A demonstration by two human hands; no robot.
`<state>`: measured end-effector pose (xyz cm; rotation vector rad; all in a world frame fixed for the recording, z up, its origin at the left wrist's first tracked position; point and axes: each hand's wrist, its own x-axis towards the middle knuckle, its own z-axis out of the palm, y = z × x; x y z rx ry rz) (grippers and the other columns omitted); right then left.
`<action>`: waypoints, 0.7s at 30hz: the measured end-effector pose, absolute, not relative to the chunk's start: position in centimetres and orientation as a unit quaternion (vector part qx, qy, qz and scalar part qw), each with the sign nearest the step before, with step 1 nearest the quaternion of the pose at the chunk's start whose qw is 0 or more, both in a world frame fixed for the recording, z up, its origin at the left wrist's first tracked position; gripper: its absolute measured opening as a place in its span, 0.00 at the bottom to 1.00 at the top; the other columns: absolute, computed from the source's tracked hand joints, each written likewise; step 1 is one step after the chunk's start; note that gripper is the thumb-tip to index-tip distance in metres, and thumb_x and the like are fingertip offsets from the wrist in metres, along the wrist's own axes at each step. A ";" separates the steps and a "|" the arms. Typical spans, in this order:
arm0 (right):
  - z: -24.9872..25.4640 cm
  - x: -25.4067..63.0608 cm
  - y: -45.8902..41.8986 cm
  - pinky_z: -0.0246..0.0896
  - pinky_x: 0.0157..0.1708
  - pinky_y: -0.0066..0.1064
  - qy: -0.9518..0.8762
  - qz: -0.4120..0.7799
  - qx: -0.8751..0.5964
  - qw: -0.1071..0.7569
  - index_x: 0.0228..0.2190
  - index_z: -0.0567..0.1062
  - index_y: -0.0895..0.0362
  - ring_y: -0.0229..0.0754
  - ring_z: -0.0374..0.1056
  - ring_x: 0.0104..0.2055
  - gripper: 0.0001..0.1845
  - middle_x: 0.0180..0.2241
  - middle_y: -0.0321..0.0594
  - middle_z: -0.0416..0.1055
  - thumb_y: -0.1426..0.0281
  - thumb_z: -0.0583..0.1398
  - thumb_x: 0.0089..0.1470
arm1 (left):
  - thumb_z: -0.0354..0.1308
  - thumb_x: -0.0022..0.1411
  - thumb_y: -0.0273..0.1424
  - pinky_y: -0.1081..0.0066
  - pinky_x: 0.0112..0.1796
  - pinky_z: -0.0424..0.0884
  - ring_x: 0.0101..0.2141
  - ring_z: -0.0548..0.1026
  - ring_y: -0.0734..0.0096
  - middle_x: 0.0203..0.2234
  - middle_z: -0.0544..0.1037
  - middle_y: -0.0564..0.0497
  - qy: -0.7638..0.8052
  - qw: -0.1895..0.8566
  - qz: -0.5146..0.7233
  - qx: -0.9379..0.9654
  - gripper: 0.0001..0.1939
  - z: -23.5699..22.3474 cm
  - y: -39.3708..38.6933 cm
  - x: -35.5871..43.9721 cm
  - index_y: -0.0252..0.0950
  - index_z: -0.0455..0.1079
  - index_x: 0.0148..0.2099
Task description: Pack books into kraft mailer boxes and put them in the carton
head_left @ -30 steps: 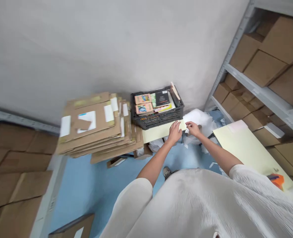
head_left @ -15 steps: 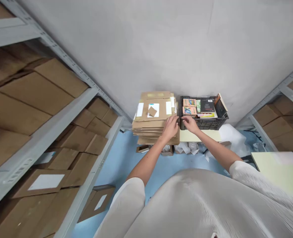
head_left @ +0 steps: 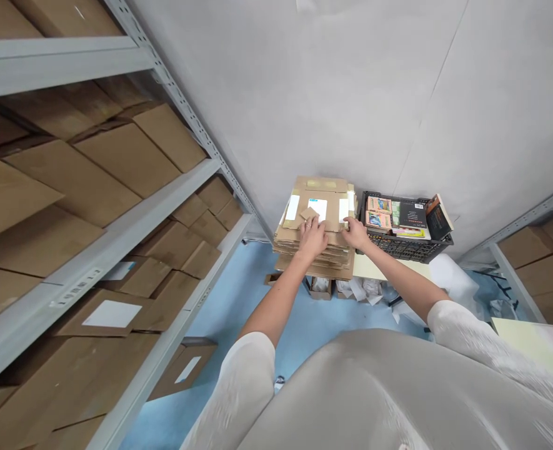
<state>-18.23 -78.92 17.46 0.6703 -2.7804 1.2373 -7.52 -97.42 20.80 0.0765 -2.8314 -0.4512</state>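
books [head_left: 413, 215] fill the black crate [head_left: 405, 248] beside flattened cardboard [head_left: 328, 215].

Both arms reach forward, left hand [head_left: 312, 237] palm down, right hand [head_left: 355, 235] with fingers bent inward.

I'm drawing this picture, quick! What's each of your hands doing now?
Left hand: open, fingers on the stacked cardboard.
Right hand: fingers bent at the cardboard's front right corner; can't tell if they're gripping.
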 end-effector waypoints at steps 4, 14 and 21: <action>17.4 -18.8 -79.5 0.69 0.58 0.47 -0.877 0.444 0.183 -0.005 0.51 0.78 0.53 0.54 0.75 0.49 0.22 0.45 0.44 0.80 0.65 0.63 0.54 | 0.53 0.71 0.31 0.40 0.72 0.55 0.74 0.60 0.40 0.74 0.66 0.34 -0.980 0.125 -0.155 0.030 0.26 20.7 -97.5 -7.4 0.37 0.73 0.68; 17.9 -20.1 -81.4 0.74 0.55 0.45 -0.818 0.564 0.108 0.000 0.49 0.74 0.52 0.49 0.76 0.45 0.23 0.44 0.42 0.79 0.66 0.62 0.49 | 0.54 0.72 0.32 0.41 0.72 0.56 0.73 0.61 0.41 0.73 0.67 0.37 -0.976 0.139 -0.164 0.026 0.25 20.8 -97.4 -7.0 0.40 0.74 0.67; 18.8 -19.8 -80.5 0.72 0.59 0.48 -0.855 0.497 0.151 0.011 0.52 0.79 0.54 0.54 0.78 0.51 0.27 0.48 0.48 0.82 0.72 0.61 0.48 | 0.53 0.72 0.33 0.41 0.73 0.54 0.74 0.61 0.41 0.74 0.67 0.37 -0.974 0.148 -0.168 0.022 0.25 21.2 -97.3 -6.9 0.39 0.72 0.69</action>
